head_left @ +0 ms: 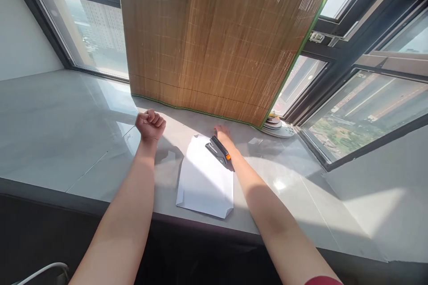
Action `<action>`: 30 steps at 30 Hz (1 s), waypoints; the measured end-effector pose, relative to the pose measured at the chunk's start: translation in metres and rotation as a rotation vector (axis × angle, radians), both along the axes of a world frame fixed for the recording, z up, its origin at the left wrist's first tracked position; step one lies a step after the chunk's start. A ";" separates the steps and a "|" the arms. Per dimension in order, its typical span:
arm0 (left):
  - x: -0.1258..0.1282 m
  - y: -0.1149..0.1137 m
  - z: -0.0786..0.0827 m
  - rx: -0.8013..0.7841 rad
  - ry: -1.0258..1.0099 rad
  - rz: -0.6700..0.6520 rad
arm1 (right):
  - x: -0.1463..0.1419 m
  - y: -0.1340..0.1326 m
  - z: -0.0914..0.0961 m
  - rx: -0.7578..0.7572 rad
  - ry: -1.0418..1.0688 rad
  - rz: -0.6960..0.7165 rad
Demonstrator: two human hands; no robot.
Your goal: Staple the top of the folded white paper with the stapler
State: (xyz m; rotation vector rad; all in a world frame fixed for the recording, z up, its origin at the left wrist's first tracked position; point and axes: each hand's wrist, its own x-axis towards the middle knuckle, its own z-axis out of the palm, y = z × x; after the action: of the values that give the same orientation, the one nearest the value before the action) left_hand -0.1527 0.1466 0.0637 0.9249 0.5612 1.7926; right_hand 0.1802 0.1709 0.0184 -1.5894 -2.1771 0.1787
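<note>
A white sheet of paper (204, 179) lies on the pale stone windowsill (67, 133), near its front edge. A black stapler with an orange tip (218, 150) rests on the paper's far right corner. My right hand (223, 134) lies just behind the stapler, touching or nearly touching it; its fingers are mostly hidden. My left hand (150, 124) is raised above the sill to the left of the paper, closed in a fist with nothing visible in it.
A bamboo blind (217, 40) hangs down to the sill behind the paper. A small stack of dishes (277, 125) sits at the blind's right corner. Windows surround the sill. A white curved object (43, 271) shows at bottom left.
</note>
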 end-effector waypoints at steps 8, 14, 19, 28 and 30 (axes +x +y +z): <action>-0.040 0.005 -0.018 0.184 -0.064 0.416 | -0.123 0.036 -0.001 0.017 0.052 0.194; -0.040 0.014 -0.020 0.189 -0.104 0.359 | -0.121 0.032 0.000 0.091 0.102 0.192; -0.029 0.014 -0.015 0.125 -0.026 0.314 | -0.109 0.023 0.012 -0.068 0.315 0.056; -0.015 0.015 -0.007 0.035 0.036 0.253 | 0.162 -0.020 0.036 -0.272 0.709 -0.095; -0.013 0.015 -0.007 0.000 0.032 0.250 | 0.224 -0.037 0.024 -0.098 0.894 -0.307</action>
State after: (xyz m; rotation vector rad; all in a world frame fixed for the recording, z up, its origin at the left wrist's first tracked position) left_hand -0.1656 0.1619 0.0563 0.9164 0.7239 2.0028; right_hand 0.4039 0.1341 0.0423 -1.4640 -1.2437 0.7433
